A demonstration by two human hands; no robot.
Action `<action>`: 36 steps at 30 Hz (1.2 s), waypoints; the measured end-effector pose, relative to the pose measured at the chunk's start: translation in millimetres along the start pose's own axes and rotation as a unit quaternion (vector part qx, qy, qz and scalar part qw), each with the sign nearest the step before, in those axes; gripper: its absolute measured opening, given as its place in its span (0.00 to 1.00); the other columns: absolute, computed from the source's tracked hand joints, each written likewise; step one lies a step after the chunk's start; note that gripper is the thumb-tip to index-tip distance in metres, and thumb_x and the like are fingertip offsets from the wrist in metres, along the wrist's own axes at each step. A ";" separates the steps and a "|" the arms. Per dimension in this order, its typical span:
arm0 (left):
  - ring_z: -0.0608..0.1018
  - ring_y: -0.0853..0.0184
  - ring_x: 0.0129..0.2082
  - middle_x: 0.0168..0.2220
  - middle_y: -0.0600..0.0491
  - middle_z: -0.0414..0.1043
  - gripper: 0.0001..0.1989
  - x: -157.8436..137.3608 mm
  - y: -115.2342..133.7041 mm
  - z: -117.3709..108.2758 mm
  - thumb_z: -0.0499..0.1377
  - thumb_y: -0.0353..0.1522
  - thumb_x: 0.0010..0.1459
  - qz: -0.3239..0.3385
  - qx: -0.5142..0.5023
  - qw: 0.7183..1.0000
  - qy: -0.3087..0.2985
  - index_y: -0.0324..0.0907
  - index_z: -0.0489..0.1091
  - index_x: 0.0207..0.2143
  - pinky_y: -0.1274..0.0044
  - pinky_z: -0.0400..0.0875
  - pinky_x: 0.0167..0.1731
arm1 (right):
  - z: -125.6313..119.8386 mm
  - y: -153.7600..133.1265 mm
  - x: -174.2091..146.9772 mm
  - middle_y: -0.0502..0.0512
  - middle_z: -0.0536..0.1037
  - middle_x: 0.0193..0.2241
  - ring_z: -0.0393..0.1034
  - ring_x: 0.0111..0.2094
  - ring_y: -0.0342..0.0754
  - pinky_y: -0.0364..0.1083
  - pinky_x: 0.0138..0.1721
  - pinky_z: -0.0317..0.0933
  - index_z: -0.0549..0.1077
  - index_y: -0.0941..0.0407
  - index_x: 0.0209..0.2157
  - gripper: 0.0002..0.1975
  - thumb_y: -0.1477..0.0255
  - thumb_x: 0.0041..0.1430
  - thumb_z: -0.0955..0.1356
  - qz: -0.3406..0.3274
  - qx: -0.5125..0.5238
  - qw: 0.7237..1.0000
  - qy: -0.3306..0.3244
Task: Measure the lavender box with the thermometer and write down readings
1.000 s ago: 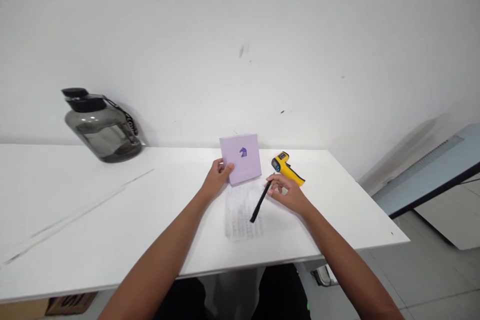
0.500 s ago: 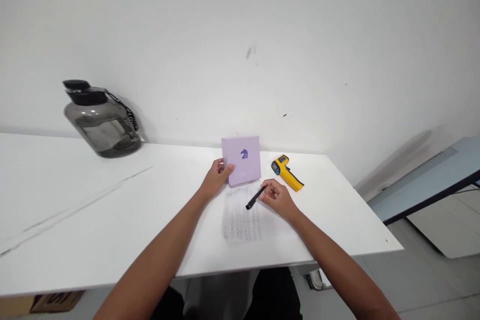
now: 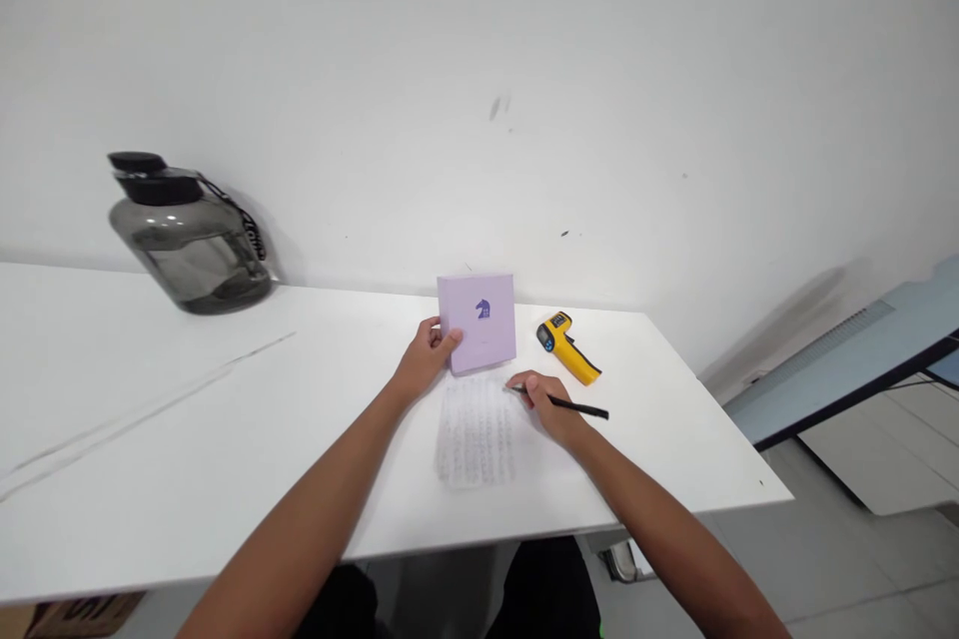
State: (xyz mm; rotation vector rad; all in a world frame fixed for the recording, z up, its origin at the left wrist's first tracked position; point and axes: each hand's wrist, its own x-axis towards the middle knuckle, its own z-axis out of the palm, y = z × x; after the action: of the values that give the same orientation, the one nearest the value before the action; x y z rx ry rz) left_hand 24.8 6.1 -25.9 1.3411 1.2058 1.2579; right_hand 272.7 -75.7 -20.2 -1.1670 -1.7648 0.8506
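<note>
My left hand (image 3: 433, 351) grips the left edge of a lilac box (image 3: 483, 334) marked with a dark purple horse head. The box is tilted up near the wall, its front facing me. My right hand (image 3: 545, 399) holds a slim black pen (image 3: 580, 408) between thumb and fingers. The pen's tip points left, over the upper right part of the writing, and its back end reaches out to the right. Whether the tip touches is too small to tell. Below the box lies a sheet (image 3: 478, 434) covered in blurred rows of grey writing.
A yellow and black infrared thermometer (image 3: 569, 349) lies right of the box. Far left on the white table (image 3: 187, 439) stands a large grey translucent bottle (image 3: 191, 240) with a black lid and strap. A pale blue panel (image 3: 854, 349) rises beyond the table's right edge.
The pen has turned round in my right hand: its far end pointed down-left before and now sticks out to the right. My left hand still grips the box. The view has shifted slightly.
</note>
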 end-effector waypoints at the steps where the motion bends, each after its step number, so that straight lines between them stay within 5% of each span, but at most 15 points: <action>1: 0.78 0.58 0.43 0.42 0.47 0.75 0.43 0.0 -0.4 -0.2 0.62 0.58 0.50 0.000 0.004 1.000 0.000 0.40 0.58 0.58 0.64 0.71 0.46 | 1.0 0.4 0.5 0.48 0.69 0.21 0.64 0.25 0.46 0.45 0.29 0.57 0.76 0.54 0.36 0.25 0.50 0.67 0.58 0.018 0.011 1.000 -0.011; 8: 0.77 0.61 0.42 0.41 0.49 0.74 0.44 2.6 -8.2 -2.1 0.61 0.56 0.54 -0.004 0.043 0.999 0.014 0.43 0.50 0.64 0.65 0.69 0.47 | 3.2 -9.5 4.9 0.51 0.70 0.19 0.65 0.27 0.46 0.45 0.31 0.58 0.68 0.55 0.18 0.22 0.56 0.59 0.66 0.107 -0.034 0.994 0.012; 36: 0.77 0.61 0.41 0.40 0.50 0.74 0.39 3.2 -12.9 -0.7 0.61 0.54 0.56 0.011 0.051 0.999 0.015 0.44 0.55 0.62 0.67 0.69 0.45 | 3.0 -3.6 6.6 0.48 0.65 0.16 0.61 0.23 0.44 0.44 0.27 0.54 0.67 0.54 0.16 0.20 0.59 0.57 0.66 0.102 -0.059 0.993 0.009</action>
State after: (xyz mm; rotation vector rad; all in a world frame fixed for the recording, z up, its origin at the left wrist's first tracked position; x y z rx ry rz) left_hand 23.3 10.7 -38.3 1.4169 1.2934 1.2512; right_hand 267.2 -71.0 -16.5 -1.4481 -1.7205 0.8610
